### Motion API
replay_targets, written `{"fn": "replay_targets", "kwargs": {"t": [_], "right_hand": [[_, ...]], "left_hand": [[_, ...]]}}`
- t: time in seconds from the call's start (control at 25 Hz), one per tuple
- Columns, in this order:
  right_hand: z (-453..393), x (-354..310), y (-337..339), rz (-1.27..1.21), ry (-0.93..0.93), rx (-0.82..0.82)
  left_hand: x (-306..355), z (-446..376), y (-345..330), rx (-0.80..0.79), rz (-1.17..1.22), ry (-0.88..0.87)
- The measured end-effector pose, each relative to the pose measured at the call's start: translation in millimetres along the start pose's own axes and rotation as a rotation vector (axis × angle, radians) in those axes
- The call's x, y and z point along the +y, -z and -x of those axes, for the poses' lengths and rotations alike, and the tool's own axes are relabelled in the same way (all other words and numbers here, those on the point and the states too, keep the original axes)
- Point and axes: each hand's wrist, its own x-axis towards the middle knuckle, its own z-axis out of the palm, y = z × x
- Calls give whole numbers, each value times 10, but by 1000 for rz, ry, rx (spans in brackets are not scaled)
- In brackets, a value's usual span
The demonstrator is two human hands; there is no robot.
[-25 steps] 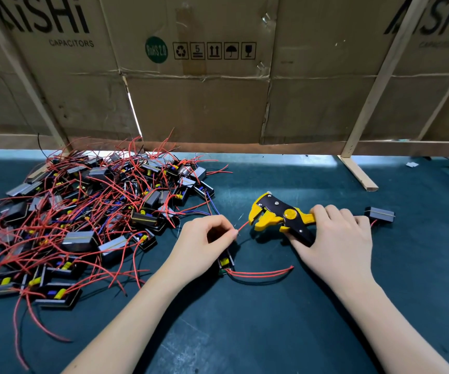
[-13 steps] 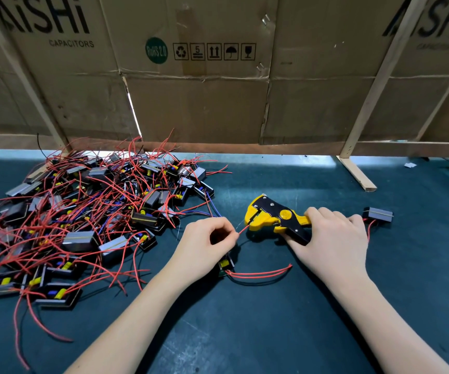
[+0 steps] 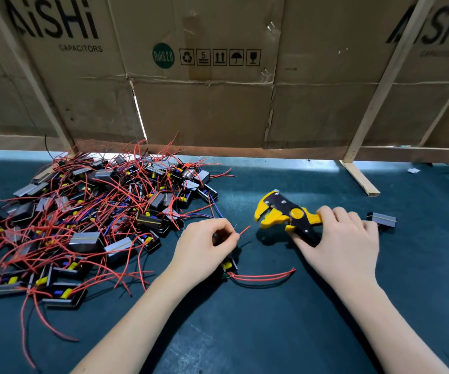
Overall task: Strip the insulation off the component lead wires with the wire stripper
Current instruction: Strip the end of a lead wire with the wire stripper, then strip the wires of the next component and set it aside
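Observation:
My left hand (image 3: pixel 204 247) pinches a red lead wire (image 3: pixel 245 230) whose short free end points right toward the tool. The wire belongs to a small black component (image 3: pixel 228 267) lying under that hand, with two more red leads (image 3: pixel 266 276) trailing right on the mat. My right hand (image 3: pixel 342 238) grips the handles of the yellow and black wire stripper (image 3: pixel 280 211). Its jaws gape open and sit a small gap to the right of the wire tip, not touching it.
A big tangled pile of black components with red wires (image 3: pixel 88 220) fills the left of the dark green mat (image 3: pixel 245 333). One single component (image 3: pixel 384 219) lies just right of my right hand. A cardboard wall (image 3: pixel 218 103) on wooden struts (image 3: pixel 358 179) closes the back.
The stripper jaws were at the wire tip half a second ago; now the tool has pulled away to the right and its jaws have opened. My left hand stayed in place.

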Motion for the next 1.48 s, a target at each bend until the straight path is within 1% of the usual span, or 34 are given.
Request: {"fn": "replay_targets", "kwargs": {"t": [0.04,0.08,0.12,0.2,0.24,0.28,0.32,0.36,0.44,0.52,0.56,0.6,0.64,0.72,0.76,0.8,0.84,0.92,1.0,1.08,1.16,1.24,1.28,1.32,1.4,1.48], "right_hand": [[-19,33,2,-25,-46,34],[-39,72,13,-47,-90,65],[-55,115,27,-65,-126,93],[-79,187,65,-110,-190,127],[-90,211,88,-142,-222,131],[-104,224,111,-175,-253,131],[-115,235,129,-205,-277,133],[-118,240,143,-233,-291,137],[-120,227,178,-335,-272,140],[-106,174,215,-546,-194,91],[-93,135,227,-656,-144,30],[-75,97,232,-731,-84,-46],[-55,62,228,-762,-16,-127],[-13,9,201,-712,96,-276],[-4,-7,179,-644,124,-313],[-1,-8,158,-566,126,-313],[-5,-1,145,-494,97,-291],[-40,55,138,-374,-43,-244],[-87,150,140,-285,-178,-229],[-107,213,156,-262,-256,-213],[-103,214,169,-411,-315,-140],[-97,170,185,-706,-353,-98],[-92,126,204,-861,-345,-123],[-84,84,217,-1001,-331,-167],[-61,11,215,-1202,-333,-261],[-50,-34,205,-1285,-398,-324]], "left_hand": [[14,2,-1,15,15,-10],[47,9,-9,-1,96,-29],[94,25,-27,-60,231,-60],[208,90,-80,-278,495,-110],[240,118,-108,-345,531,-143],[252,126,-119,-356,507,-177],[257,118,-102,-316,464,-215],[253,100,-54,-221,403,-245],[200,23,102,69,292,-275],[88,-70,296,368,171,-227],[27,-100,385,474,94,-168],[-41,-119,463,537,4,-88],[-109,-133,528,552,-100,4],[-230,-138,609,486,-301,161],[-266,-135,630,433,-376,200],[-287,-135,643,382,-425,212],[-294,-137,651,340,-451,205],[-290,-147,653,305,-471,182],[-277,-153,635,322,-486,166],[-277,-146,605,331,-510,151],[-290,-146,593,359,-515,121],[-290,-152,596,430,-473,68],[-274,-151,598,472,-419,21],[-246,-149,596,526,-323,-31],[-156,-145,590,627,-44,-88],[-52,-135,593,664,207,-95]]}}
